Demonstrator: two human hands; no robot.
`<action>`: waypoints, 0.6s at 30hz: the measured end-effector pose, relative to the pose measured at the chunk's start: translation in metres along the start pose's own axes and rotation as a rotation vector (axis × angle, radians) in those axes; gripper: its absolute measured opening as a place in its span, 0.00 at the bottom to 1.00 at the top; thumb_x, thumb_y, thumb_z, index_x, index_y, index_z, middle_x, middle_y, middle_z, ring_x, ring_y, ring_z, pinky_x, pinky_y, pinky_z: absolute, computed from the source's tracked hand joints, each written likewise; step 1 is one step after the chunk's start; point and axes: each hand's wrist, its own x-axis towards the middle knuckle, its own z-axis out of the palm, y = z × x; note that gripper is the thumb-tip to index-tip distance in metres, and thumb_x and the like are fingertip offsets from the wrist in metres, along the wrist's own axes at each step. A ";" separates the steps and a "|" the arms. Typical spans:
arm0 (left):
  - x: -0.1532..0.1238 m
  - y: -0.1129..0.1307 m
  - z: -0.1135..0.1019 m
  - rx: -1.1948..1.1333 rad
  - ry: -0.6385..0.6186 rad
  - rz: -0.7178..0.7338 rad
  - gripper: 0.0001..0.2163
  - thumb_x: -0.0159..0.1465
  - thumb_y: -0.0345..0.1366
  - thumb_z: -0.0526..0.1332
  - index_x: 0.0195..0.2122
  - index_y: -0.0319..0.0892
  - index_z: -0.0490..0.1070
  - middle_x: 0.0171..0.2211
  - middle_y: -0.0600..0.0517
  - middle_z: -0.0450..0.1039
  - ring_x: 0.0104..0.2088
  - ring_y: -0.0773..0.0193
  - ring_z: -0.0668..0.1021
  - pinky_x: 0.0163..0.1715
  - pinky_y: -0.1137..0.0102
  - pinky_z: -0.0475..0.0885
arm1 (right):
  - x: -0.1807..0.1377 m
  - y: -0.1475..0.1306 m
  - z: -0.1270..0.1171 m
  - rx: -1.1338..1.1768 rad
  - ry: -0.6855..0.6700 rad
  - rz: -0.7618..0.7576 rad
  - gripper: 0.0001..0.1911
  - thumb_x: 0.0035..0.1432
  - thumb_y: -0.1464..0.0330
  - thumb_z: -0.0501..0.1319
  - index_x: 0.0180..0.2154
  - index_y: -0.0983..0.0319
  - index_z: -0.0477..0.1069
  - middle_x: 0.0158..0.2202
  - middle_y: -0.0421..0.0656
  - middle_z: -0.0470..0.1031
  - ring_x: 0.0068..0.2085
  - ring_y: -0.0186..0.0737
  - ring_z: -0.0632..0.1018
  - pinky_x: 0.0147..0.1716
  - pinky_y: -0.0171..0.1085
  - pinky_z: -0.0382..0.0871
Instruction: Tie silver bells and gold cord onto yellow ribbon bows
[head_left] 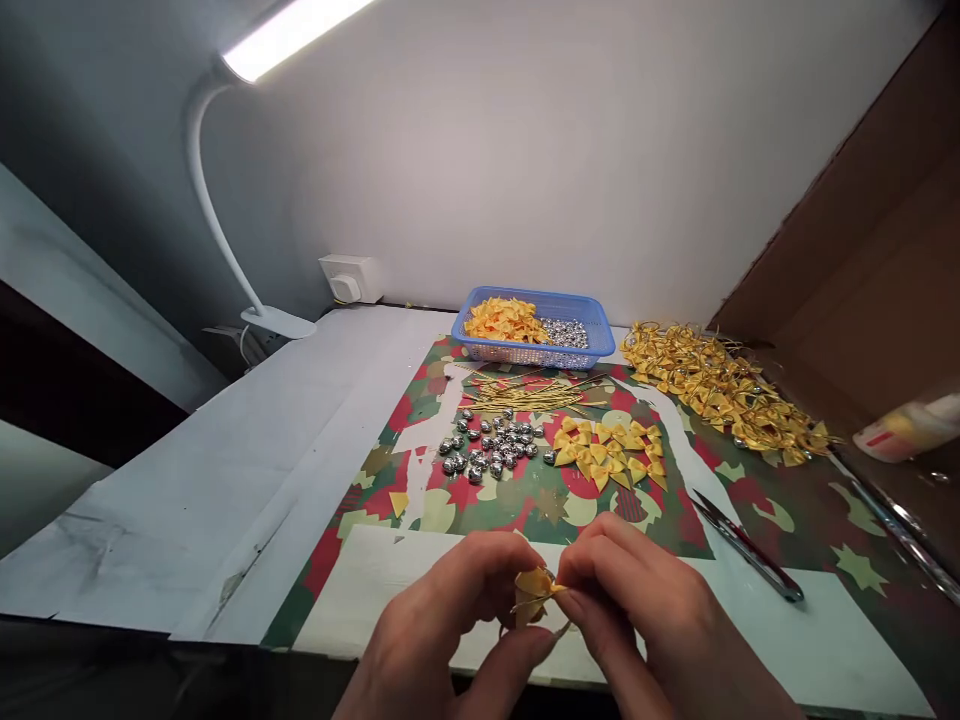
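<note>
Between my two hands, close to the table's front edge, is a yellow ribbon bow (531, 590) with a thin gold cord around it. My left hand (457, 620) pinches the bow from the left, fingers closed on it. From the right, my right hand (645, 600) presses thumb and forefinger together at the bow's other side, where the cord runs; the fingertips partly hide it. Beyond my hands lie several small silver bells (491, 445), a group of loose yellow bows (611, 450) and a bundle of gold cords (525, 392).
A blue basket (600, 345) with bows and silver bells stands against the wall. Finished-looking bows with cords form a pile (720, 390) at right. Scissors (750, 550) lie right of my hands. A white lamp (225, 235) stands at left, a bottle (907, 430) far right.
</note>
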 end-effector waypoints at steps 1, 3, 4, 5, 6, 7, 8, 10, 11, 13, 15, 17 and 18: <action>0.001 0.000 -0.001 -0.001 0.005 -0.017 0.18 0.64 0.27 0.65 0.50 0.57 0.67 0.37 0.59 0.77 0.35 0.64 0.82 0.37 0.74 0.79 | 0.001 -0.001 -0.001 -0.001 -0.011 0.001 0.08 0.67 0.76 0.53 0.36 0.58 0.64 0.35 0.38 0.66 0.30 0.33 0.69 0.28 0.34 0.61; 0.002 0.000 -0.004 0.018 0.007 0.004 0.19 0.64 0.26 0.65 0.51 0.58 0.68 0.39 0.59 0.78 0.35 0.64 0.82 0.37 0.74 0.79 | 0.003 -0.003 -0.002 0.001 -0.030 0.000 0.09 0.68 0.76 0.52 0.36 0.59 0.65 0.35 0.38 0.66 0.30 0.33 0.69 0.29 0.34 0.62; 0.003 0.000 -0.005 0.032 -0.006 0.036 0.19 0.64 0.25 0.64 0.50 0.57 0.69 0.40 0.59 0.78 0.36 0.64 0.82 0.37 0.74 0.79 | 0.004 -0.003 -0.003 0.002 -0.039 -0.002 0.09 0.68 0.76 0.52 0.37 0.59 0.65 0.35 0.38 0.67 0.31 0.33 0.70 0.29 0.34 0.63; 0.004 0.001 -0.007 0.049 -0.024 0.076 0.18 0.65 0.24 0.63 0.49 0.56 0.71 0.40 0.58 0.78 0.37 0.64 0.82 0.37 0.74 0.78 | 0.005 -0.003 -0.003 0.002 -0.045 -0.005 0.09 0.68 0.76 0.52 0.37 0.59 0.66 0.35 0.39 0.67 0.31 0.34 0.70 0.30 0.34 0.64; 0.004 0.001 -0.008 0.063 -0.041 0.113 0.18 0.65 0.23 0.63 0.48 0.55 0.72 0.41 0.57 0.78 0.39 0.63 0.82 0.38 0.75 0.78 | 0.006 -0.003 -0.003 -0.001 -0.050 -0.009 0.09 0.68 0.77 0.52 0.37 0.59 0.66 0.35 0.39 0.67 0.32 0.34 0.71 0.30 0.34 0.64; 0.005 0.001 -0.009 0.076 -0.050 0.141 0.17 0.65 0.22 0.63 0.47 0.55 0.72 0.41 0.56 0.78 0.40 0.63 0.81 0.39 0.74 0.77 | 0.006 -0.003 -0.003 -0.007 -0.055 -0.014 0.09 0.67 0.77 0.52 0.37 0.59 0.66 0.35 0.39 0.67 0.32 0.34 0.71 0.30 0.34 0.64; 0.005 0.001 -0.010 0.083 -0.052 0.154 0.17 0.65 0.22 0.63 0.46 0.54 0.73 0.40 0.56 0.78 0.40 0.63 0.81 0.39 0.75 0.77 | 0.007 -0.002 -0.004 -0.018 -0.061 -0.022 0.09 0.67 0.77 0.52 0.37 0.59 0.65 0.35 0.39 0.67 0.32 0.34 0.71 0.29 0.34 0.64; 0.004 0.001 -0.010 0.081 -0.031 0.130 0.16 0.65 0.22 0.63 0.46 0.54 0.73 0.39 0.57 0.78 0.38 0.63 0.81 0.38 0.75 0.77 | 0.008 -0.001 -0.005 -0.041 -0.072 -0.043 0.08 0.67 0.76 0.52 0.37 0.59 0.65 0.35 0.39 0.67 0.32 0.34 0.71 0.29 0.34 0.64; 0.004 0.001 -0.010 0.071 -0.008 0.104 0.16 0.65 0.23 0.63 0.47 0.54 0.72 0.39 0.57 0.79 0.37 0.64 0.81 0.38 0.75 0.77 | 0.008 -0.001 -0.005 -0.054 -0.080 -0.054 0.08 0.67 0.76 0.52 0.37 0.59 0.64 0.35 0.39 0.67 0.31 0.35 0.71 0.29 0.34 0.64; 0.004 0.001 -0.010 0.049 0.009 0.050 0.15 0.66 0.26 0.64 0.49 0.55 0.72 0.38 0.58 0.79 0.34 0.64 0.81 0.37 0.74 0.77 | 0.008 0.000 -0.006 -0.081 -0.096 -0.072 0.08 0.68 0.75 0.51 0.37 0.59 0.64 0.35 0.40 0.67 0.31 0.35 0.71 0.29 0.35 0.65; 0.005 0.002 -0.011 0.033 -0.041 0.014 0.10 0.67 0.29 0.62 0.45 0.52 0.74 0.35 0.57 0.79 0.33 0.64 0.81 0.35 0.73 0.77 | 0.009 0.000 -0.006 -0.105 -0.109 -0.077 0.09 0.68 0.75 0.50 0.37 0.59 0.65 0.35 0.40 0.67 0.31 0.36 0.71 0.29 0.35 0.66; 0.007 0.005 -0.012 0.006 -0.118 -0.030 0.06 0.69 0.31 0.60 0.38 0.48 0.75 0.31 0.56 0.77 0.30 0.64 0.79 0.31 0.73 0.75 | 0.010 0.000 -0.007 -0.114 -0.117 -0.082 0.09 0.68 0.75 0.50 0.36 0.59 0.65 0.35 0.40 0.66 0.31 0.36 0.71 0.29 0.35 0.66; 0.008 0.006 -0.013 -0.024 -0.147 -0.069 0.07 0.70 0.32 0.59 0.35 0.47 0.75 0.30 0.55 0.77 0.29 0.64 0.78 0.30 0.73 0.75 | 0.011 0.000 -0.007 -0.111 -0.115 -0.087 0.09 0.67 0.76 0.50 0.36 0.59 0.65 0.35 0.40 0.66 0.31 0.36 0.71 0.29 0.35 0.66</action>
